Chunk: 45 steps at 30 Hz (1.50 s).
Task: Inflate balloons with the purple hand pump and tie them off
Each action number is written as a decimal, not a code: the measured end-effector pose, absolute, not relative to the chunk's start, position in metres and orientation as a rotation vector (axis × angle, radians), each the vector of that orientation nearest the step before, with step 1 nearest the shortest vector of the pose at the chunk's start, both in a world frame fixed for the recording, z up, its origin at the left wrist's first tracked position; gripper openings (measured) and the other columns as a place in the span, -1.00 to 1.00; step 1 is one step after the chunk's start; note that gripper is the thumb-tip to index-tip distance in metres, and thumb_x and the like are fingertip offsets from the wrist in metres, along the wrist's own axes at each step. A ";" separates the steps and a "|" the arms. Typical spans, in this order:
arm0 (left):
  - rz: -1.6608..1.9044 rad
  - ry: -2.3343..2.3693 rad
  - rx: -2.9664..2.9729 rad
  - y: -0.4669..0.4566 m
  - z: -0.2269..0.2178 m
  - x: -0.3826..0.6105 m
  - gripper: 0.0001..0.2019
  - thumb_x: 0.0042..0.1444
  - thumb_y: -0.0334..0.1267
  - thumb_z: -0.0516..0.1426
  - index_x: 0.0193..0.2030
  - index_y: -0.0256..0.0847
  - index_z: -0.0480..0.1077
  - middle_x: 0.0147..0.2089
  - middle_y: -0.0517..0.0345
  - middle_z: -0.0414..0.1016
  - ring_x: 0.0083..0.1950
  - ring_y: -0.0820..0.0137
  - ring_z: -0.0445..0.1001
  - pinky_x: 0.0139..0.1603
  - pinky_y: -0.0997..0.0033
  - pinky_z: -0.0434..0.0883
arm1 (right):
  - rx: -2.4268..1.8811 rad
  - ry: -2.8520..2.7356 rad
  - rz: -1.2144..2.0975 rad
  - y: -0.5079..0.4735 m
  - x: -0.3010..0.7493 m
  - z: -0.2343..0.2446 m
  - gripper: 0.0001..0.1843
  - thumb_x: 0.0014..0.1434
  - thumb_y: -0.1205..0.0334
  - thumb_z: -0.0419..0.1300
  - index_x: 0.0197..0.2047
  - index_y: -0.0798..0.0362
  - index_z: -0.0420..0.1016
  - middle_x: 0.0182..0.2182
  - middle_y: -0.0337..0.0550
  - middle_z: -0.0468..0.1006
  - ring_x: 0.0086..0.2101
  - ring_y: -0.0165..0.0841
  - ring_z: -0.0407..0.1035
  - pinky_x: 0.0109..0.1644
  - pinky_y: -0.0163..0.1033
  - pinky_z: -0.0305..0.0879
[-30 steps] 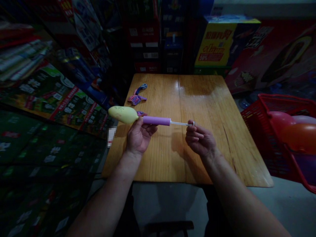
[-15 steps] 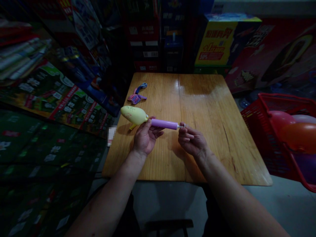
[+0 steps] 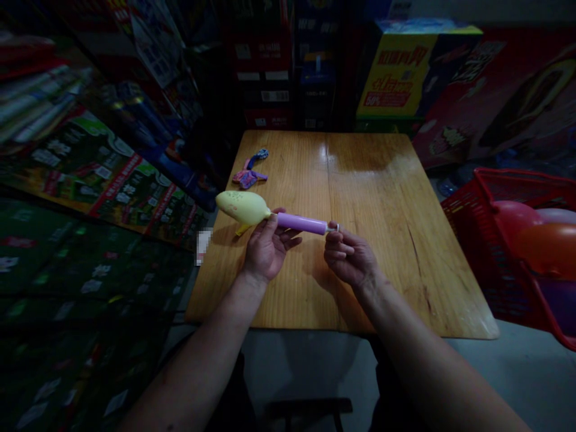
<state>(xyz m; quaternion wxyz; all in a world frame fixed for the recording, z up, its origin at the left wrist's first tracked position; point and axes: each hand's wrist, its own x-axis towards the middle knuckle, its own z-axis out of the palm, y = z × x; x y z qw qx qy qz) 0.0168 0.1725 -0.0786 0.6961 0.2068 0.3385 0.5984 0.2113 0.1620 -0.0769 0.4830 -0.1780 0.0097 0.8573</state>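
Note:
A purple balloon pump [image 3: 302,224] lies nearly level between my hands, above the wooden table [image 3: 373,198]. On its left end sits a partly inflated pale yellow balloon [image 3: 243,207]. My left hand [image 3: 269,245] is closed around the join, pinching the balloon's neck against the pump's nozzle end. My right hand [image 3: 350,253] grips the white pump handle [image 3: 333,227] at the other end, and only a short bit of rod shows. Several uninflated balloons [image 3: 249,176], pink-purple and dark blue, lie at the table's far left. A flat yellow one [image 3: 242,229] is partly hidden beneath the inflated balloon.
A red plastic basket [image 3: 483,234] holding inflated balloons [image 3: 551,249] stands right of the table. Stacked green cartons [image 3: 90,270] crowd the left side. Boxes, among them a yellow and blue one [image 3: 396,72], line the back. A dark stool [image 3: 310,408] is below the front edge.
The yellow balloon has grown slightly longer and reaches farther left. The pump barrel has shifted a little right, toward my right hand, so slightly less rod shows.

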 end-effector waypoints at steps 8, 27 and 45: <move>1.433 0.796 0.459 0.181 -0.078 -0.001 -0.69 0.20 -0.07 0.25 0.01 -0.17 0.47 -0.17 0.03 0.63 -0.18 0.28 0.64 -0.17 0.29 0.57 | -0.452 -0.033 2.069 0.166 0.240 -0.064 -0.82 0.37 0.46 0.03 -0.14 0.16 0.46 -0.47 -0.32 0.50 -0.69 -0.69 0.13 -0.55 -0.54 0.21; 1.523 0.826 0.420 0.184 -0.073 -0.004 -0.68 0.17 -0.07 0.27 -0.01 -0.17 0.48 -0.15 0.01 0.64 -0.22 0.35 0.61 -0.22 0.39 0.54 | -0.441 -0.036 2.060 0.170 0.238 -0.062 -0.81 0.39 0.46 0.01 -0.14 0.15 0.43 -0.48 -0.35 0.47 -0.70 -0.70 0.11 -0.56 -0.55 0.19; 1.396 0.771 0.435 0.181 -0.074 0.001 -0.71 0.21 -0.08 0.24 -0.01 -0.16 0.47 -0.13 0.01 0.64 -0.18 0.31 0.63 -0.13 0.30 0.56 | -0.441 0.008 2.083 0.165 0.231 -0.061 -0.75 0.39 0.46 -0.03 -0.15 0.11 0.46 -0.49 -0.33 0.50 -0.70 -0.67 0.08 -0.57 -0.55 0.18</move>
